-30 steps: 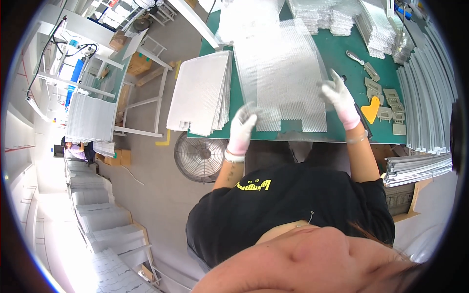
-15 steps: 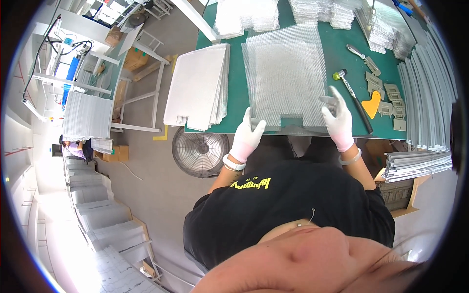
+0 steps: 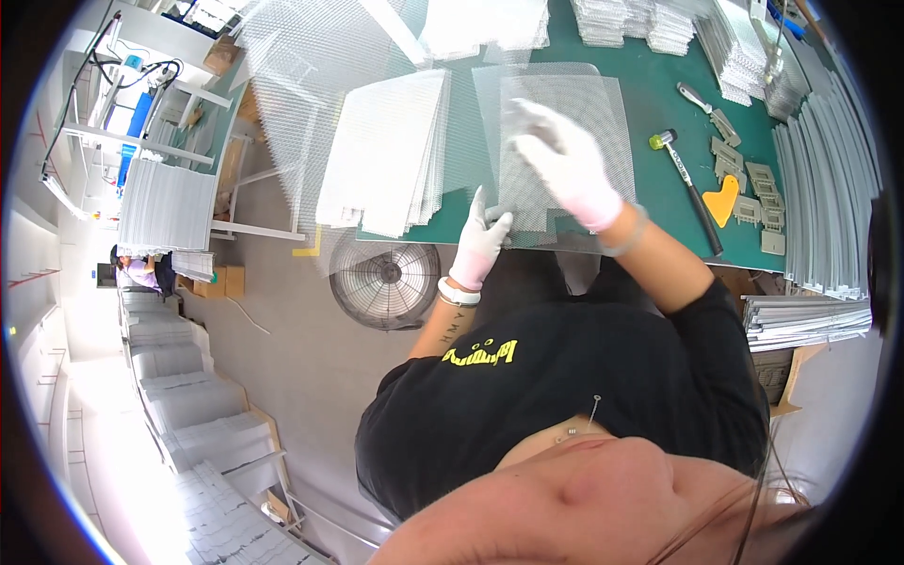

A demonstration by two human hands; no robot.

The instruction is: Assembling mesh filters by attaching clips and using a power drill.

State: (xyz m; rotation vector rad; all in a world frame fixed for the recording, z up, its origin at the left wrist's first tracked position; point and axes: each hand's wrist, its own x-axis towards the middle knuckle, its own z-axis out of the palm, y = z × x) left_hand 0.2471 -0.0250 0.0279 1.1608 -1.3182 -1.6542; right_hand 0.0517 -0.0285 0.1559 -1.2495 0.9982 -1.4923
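A large see-through mesh sheet [image 3: 292,104] is raised at a slant on the left, partly over a pile of white-faced sheets [image 3: 381,151]. My right hand [image 3: 565,165], white-gloved and slightly blurred, reaches left across the table; its thumb and fingers are at the raised sheet's right edge and appear to hold it. Under that hand lie more mesh sheets [image 3: 603,141], layered on the green table [image 3: 650,217]. My left hand [image 3: 480,247], also gloved, is by the table's front edge, index finger stretched up and thumb apart, near the sheet's lower corner.
On the right lie a mallet [image 3: 687,184], a yellow scraper [image 3: 721,201], a grey-handled scraper [image 3: 695,97] and several grey plates [image 3: 763,188]. Long grey strips [image 3: 829,188] stand along the right edge. Mesh stacks [image 3: 650,24] line the back; a floor fan [image 3: 386,278] stands front left.
A mesh sheet has come up off the middle pile and swung left over the white-faced pile. My right hand has moved left and farther in; my left hand has barely moved.
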